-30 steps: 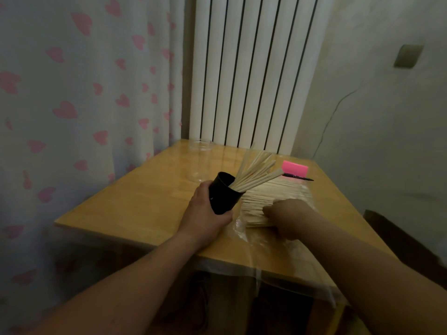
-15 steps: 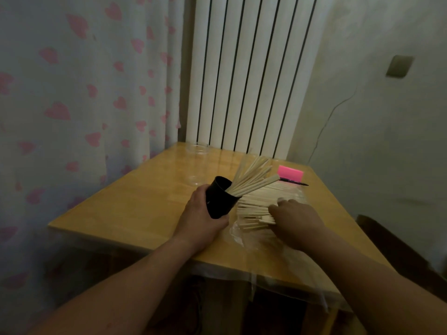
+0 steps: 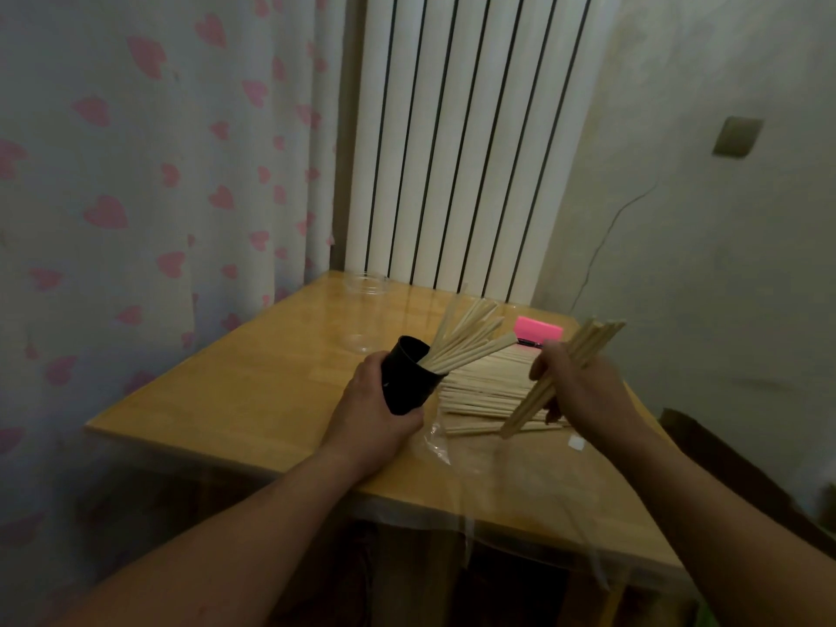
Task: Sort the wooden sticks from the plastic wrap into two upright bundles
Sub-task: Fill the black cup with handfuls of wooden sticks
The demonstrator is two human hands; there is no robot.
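My left hand (image 3: 372, 402) grips a black cup (image 3: 408, 375), tilted toward the right, with several wooden sticks (image 3: 470, 339) fanning out of its mouth. My right hand (image 3: 577, 384) holds a small bunch of sticks (image 3: 588, 343) slanted up to the right, lifted above the pile. The flat pile of sticks (image 3: 486, 386) lies on clear plastic wrap (image 3: 452, 450) on the wooden table (image 3: 253, 391), between my two hands.
A clear plastic cup (image 3: 364, 310) stands near the table's far left corner. A pink block (image 3: 538, 330) with a dark pen beside it lies at the far right. White radiator behind, heart-patterned curtain to the left, wall to the right.
My right hand has closed on a bunch of sticks from the pile and raised them off the table. My left hand still holds the tilted cup.
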